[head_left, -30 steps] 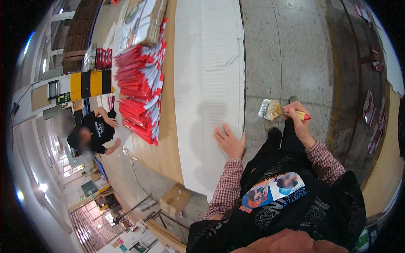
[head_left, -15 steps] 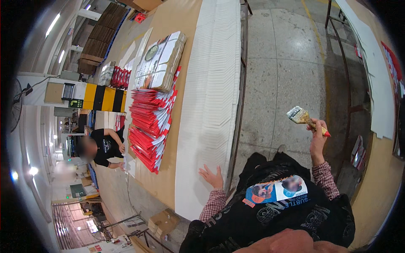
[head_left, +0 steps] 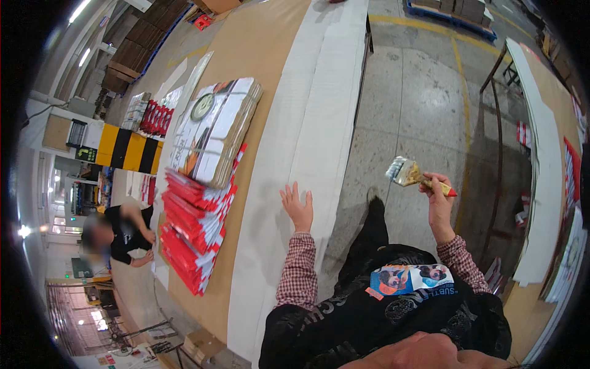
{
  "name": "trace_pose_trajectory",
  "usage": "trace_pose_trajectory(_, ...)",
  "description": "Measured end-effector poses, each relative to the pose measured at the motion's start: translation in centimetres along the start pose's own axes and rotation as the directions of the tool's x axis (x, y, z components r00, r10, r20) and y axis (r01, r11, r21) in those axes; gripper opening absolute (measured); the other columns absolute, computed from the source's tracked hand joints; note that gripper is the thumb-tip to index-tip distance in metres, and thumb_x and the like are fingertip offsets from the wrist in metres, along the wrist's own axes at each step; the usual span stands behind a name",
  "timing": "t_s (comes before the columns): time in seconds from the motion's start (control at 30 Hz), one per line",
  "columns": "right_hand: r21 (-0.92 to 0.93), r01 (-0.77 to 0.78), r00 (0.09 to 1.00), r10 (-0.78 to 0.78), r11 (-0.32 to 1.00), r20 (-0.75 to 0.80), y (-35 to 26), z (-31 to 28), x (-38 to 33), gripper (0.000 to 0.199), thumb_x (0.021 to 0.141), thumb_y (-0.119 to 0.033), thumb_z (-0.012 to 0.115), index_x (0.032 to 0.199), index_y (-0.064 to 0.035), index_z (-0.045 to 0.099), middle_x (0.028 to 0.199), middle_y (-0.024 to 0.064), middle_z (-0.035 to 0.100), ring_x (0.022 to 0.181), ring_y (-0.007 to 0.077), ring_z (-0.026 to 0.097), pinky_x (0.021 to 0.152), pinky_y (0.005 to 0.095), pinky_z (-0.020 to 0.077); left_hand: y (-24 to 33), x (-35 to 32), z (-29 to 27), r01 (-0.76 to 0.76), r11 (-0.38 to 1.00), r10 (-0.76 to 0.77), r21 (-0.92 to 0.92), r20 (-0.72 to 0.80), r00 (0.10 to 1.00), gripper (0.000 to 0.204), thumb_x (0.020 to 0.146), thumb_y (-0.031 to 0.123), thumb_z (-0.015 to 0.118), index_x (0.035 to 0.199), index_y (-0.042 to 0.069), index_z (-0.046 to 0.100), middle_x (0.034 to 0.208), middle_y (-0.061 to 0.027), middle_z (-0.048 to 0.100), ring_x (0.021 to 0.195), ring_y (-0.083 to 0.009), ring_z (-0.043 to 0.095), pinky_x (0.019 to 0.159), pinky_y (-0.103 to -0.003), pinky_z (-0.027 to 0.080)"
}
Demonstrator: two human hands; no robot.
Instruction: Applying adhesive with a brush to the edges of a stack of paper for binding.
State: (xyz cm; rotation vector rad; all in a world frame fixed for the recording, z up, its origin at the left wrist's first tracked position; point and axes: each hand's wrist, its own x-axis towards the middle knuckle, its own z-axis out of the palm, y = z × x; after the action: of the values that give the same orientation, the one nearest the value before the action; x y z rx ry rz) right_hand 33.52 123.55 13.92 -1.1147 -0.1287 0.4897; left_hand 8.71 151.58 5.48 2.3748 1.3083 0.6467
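Note:
My right hand point(head_left: 439, 206) is closed round the handle of a wide paintbrush point(head_left: 409, 173), held in the air over the floor. Whitish stuff coats its bristles, which point left; the tip of the handle is red. My left hand point(head_left: 298, 210) has its fingers spread over the white sheet covering point(head_left: 289, 141) along the near side of the long table. Whether the palm touches the sheet, I cannot tell. Left of that hand lies a fanned pile of red and white paper bags point(head_left: 190, 227). A strapped bundle of printed bags point(head_left: 215, 129) rests at the pile's far end.
Brown board point(head_left: 246, 178) covers the table's middle. Another table point(head_left: 534, 160) stands across the aisle on my right, with a metal leg frame point(head_left: 496, 147) beneath. A person point(head_left: 126, 234) in black works beyond the table on the left. A striped pillar point(head_left: 128, 147) rises there.
The view has shifted along the table, and one leg is stepping forward. My left hand has reached further forward over the white sheet. The paintbrush stays in my right hand.

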Motion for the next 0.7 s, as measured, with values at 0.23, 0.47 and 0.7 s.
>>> trace_pose_trajectory(0.23,0.091,-0.053,0.999,0.053,0.994,0.002,-1.6,5.4,16.6,0.016,0.095,-0.019,0.055,0.102,-0.0041,0.055,0.102,0.0123,0.064,0.076,0.0163,0.061,0.07,0.0291,0.0516,7.5,17.1,9.0,0.049,0.999,-0.043,-0.017,0.266,0.963,0.061,0.086,0.04,0.059,0.134,0.006,0.045,0.142,-0.0278,0.033,0.135,-0.0446,0.021,0.109,-0.051,0.02)
trace_pose_trajectory(0.47,0.011,0.052,0.993,-0.05,0.999,-0.102,-3.2,5.8,35.5,0.018,0.095,-0.02,0.054,0.097,-0.0027,0.059,0.1,0.0133,0.065,0.073,0.0172,0.062,0.068,0.0295,0.0522,14.0,30.5,15.6,0.079,0.995,-0.053,-0.06,0.344,0.937,0.065,0.087,0.04,0.058,0.14,0.01,0.036,0.148,-0.0245,0.022,0.138,-0.043,0.014,0.109,-0.056,0.016)
trace_pose_trajectory(0.7,0.088,-0.023,1.0,0.024,0.996,-0.004,-3.4,9.0,58.5,0.02,0.095,-0.02,0.054,0.099,-0.0007,0.06,0.099,0.0124,0.065,0.073,0.016,0.062,0.067,0.0281,0.0524,14.3,38.5,22.0,0.239,0.96,-0.269,0.145,0.251,0.93,0.067,0.087,0.041,0.057,0.141,0.009,0.035,0.148,-0.0233,0.023,0.138,-0.0414,0.016,0.109,-0.055,0.018)
